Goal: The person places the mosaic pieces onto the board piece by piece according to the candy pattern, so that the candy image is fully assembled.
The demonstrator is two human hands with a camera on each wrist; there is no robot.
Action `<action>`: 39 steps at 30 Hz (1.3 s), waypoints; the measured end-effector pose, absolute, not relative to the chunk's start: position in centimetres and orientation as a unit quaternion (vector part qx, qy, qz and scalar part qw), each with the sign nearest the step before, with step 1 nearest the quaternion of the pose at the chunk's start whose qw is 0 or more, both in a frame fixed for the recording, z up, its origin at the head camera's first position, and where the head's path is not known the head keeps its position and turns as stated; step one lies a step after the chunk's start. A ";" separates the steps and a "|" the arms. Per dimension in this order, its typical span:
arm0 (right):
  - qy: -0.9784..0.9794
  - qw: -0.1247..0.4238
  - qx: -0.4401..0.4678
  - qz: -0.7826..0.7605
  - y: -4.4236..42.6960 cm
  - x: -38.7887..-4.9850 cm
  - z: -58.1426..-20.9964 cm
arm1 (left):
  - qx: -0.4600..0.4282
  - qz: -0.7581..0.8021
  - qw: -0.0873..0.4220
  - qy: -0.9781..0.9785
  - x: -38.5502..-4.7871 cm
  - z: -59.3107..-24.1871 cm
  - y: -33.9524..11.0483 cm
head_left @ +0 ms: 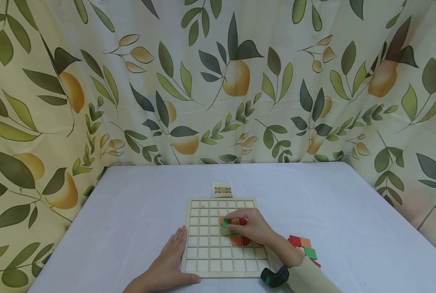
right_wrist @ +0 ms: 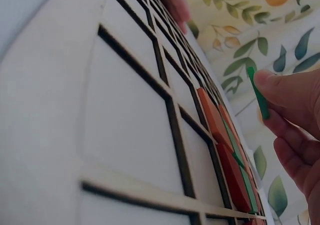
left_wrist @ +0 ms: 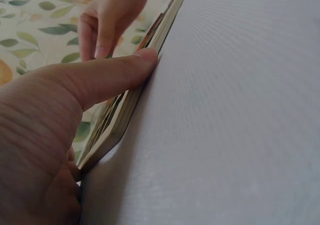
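A wooden grid board (head_left: 203,264) lies on the table with orange, red and green tiles set in some of its squares. Between thumb and fingertips my right hand (head_left: 252,226) pinches a green square tile (head_left: 226,223) above the board, near the orange tile (head_left: 236,240) and others. The right wrist view shows that green tile (right_wrist: 258,94) edge-on, raised off the grid. My left hand (head_left: 168,260) rests against the board's near left corner, fingers straight along the left side. Its thumb (left_wrist: 117,75) lies along the front edge. The right hand hides part of the tiles.
Loose red, orange and green tiles (head_left: 310,253) are heaped right of the board, partly behind the right forearm. A small pattern card (head_left: 222,189) lies beyond the far edge. The white table (head_left: 112,211) meets a leaf-and-fruit patterned curtain (head_left: 210,122) behind.
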State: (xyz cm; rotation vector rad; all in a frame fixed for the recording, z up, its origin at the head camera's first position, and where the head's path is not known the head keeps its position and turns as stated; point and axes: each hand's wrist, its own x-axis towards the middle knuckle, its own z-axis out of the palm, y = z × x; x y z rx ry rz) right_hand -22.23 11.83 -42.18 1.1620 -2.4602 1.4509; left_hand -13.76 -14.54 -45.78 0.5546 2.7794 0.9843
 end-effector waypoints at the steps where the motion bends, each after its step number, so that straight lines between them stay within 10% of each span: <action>1: -0.796 0.027 0.378 0.473 11.7 -22.0 -41.8 | 0.184 0.327 0.071 0.924 -13.8 -45.8 -14.5; 39: -0.836 0.010 0.348 0.424 11.7 -22.5 -44.7 | 0.167 0.325 0.080 0.927 -13.9 -45.7 -14.3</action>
